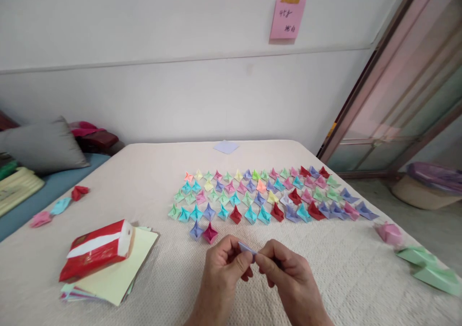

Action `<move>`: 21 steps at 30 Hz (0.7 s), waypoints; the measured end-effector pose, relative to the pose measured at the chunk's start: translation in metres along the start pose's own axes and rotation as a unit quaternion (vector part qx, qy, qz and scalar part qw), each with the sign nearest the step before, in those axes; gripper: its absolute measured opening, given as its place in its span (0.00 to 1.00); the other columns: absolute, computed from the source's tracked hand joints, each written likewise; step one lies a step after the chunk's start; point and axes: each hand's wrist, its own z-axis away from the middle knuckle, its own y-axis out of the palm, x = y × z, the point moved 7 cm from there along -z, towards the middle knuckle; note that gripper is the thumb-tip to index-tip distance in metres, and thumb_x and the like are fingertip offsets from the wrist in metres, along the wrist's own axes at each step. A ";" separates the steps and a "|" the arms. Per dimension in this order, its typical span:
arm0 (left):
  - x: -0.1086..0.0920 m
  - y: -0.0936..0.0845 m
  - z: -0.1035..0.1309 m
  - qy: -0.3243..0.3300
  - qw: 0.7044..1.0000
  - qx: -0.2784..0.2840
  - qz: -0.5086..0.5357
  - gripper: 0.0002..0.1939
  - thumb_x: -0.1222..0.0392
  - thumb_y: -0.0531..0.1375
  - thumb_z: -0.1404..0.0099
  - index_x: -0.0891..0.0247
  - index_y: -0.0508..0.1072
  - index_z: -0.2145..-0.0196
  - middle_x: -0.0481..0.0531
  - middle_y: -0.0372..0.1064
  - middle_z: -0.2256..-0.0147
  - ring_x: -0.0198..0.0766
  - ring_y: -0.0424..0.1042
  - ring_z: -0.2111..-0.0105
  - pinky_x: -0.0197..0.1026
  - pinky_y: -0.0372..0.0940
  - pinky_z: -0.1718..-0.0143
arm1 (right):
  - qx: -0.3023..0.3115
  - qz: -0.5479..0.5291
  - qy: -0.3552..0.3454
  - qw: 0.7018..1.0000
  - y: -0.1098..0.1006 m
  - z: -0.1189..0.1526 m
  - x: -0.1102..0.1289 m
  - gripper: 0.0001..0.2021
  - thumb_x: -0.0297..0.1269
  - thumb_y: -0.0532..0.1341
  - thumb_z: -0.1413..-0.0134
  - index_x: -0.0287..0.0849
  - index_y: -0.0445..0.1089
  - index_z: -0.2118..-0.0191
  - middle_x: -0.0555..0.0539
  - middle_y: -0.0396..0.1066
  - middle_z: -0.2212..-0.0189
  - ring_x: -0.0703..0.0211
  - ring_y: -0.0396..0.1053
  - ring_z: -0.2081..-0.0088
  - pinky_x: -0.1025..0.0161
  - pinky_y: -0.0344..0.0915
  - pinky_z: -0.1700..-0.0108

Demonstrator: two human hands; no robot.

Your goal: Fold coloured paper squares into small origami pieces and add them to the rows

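Between my two hands is a small folded piece of lavender paper [247, 248], mostly covered by my fingers. My left hand [228, 263] pinches it between thumb and fingers. From the other side, my right hand [283, 268] grips its right end with thumb and forefinger. Just beyond my hands, a lavender paper boat [197, 230] and a dark pink paper boat [210, 233] stand side by side on the cream bedcover [144, 172]. Past them, several rows of small folded boats [235, 199] in many colours spread toward the right.
A red packet [97, 249] lies on a stack of coloured paper [139, 258] at left. Folded pieces [60, 205] rest farther left, and pink [390, 233] and green [429, 268] ones at the right edge. One lavender sheet [226, 147] lies near the wall.
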 end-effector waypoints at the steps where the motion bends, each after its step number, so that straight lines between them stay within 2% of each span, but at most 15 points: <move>1: -0.001 0.002 0.000 -0.004 1.000 0.003 -0.012 0.12 0.54 0.65 0.42 0.64 0.70 0.75 0.45 0.65 0.81 0.32 0.64 0.79 0.34 0.59 0.77 | -0.006 -0.001 0.002 1.000 0.000 0.000 0.001 0.15 0.41 0.65 0.50 0.43 0.67 0.82 0.55 0.59 0.85 0.65 0.54 0.81 0.66 0.52 0.79; 4: -0.002 0.006 0.002 0.003 0.997 0.010 -0.077 0.15 0.53 0.60 0.37 0.63 0.69 0.76 0.46 0.64 0.80 0.32 0.64 0.79 0.35 0.58 0.77 | -0.013 -0.005 0.016 1.000 -0.001 0.001 0.001 0.15 0.41 0.66 0.50 0.43 0.66 0.82 0.54 0.61 0.85 0.64 0.55 0.80 0.65 0.52 0.78; 8: 0.001 0.005 0.006 0.047 0.985 -0.009 -0.164 0.16 0.52 0.54 0.32 0.61 0.64 0.76 0.45 0.62 0.80 0.31 0.61 0.81 0.34 0.54 0.80 | 0.004 -0.017 0.031 0.999 0.001 0.003 -0.004 0.17 0.43 0.66 0.50 0.43 0.66 0.83 0.55 0.60 0.85 0.66 0.54 0.81 0.66 0.50 0.78; 12: 0.005 0.002 0.009 0.067 0.977 -0.022 -0.203 0.17 0.51 0.53 0.31 0.59 0.59 0.76 0.43 0.58 0.81 0.31 0.56 0.82 0.34 0.49 0.81 | 0.006 -0.065 0.063 0.996 0.005 0.004 -0.010 0.17 0.42 0.67 0.50 0.42 0.65 0.82 0.56 0.58 0.85 0.67 0.52 0.81 0.66 0.48 0.78; 14: 0.004 0.000 0.007 0.063 0.978 -0.030 -0.196 0.18 0.51 0.54 0.32 0.59 0.59 0.77 0.43 0.57 0.81 0.31 0.55 0.82 0.35 0.49 0.81 | 0.006 -0.098 0.086 0.991 0.008 0.003 -0.013 0.17 0.42 0.67 0.51 0.42 0.64 0.82 0.56 0.59 0.85 0.67 0.51 0.81 0.66 0.47 0.78; 18: 0.004 -0.001 -0.002 0.004 0.993 -0.014 -0.115 0.19 0.49 0.57 0.34 0.62 0.62 0.78 0.44 0.60 0.81 0.30 0.57 0.82 0.34 0.51 0.80 | 0.003 -0.193 0.171 0.966 0.014 0.002 -0.025 0.16 0.42 0.68 0.53 0.41 0.64 0.81 0.56 0.59 0.86 0.69 0.48 0.83 0.66 0.41 0.78; 21: -0.002 -0.006 -0.006 0.001 1.000 -0.017 -0.021 0.16 0.48 0.57 0.33 0.64 0.71 0.69 0.47 0.65 0.77 0.34 0.65 0.75 0.36 0.60 0.73 | 0.007 -0.271 0.214 0.939 0.019 0.001 -0.031 0.15 0.41 0.67 0.53 0.41 0.63 0.81 0.55 0.60 0.87 0.70 0.47 0.84 0.65 0.38 0.78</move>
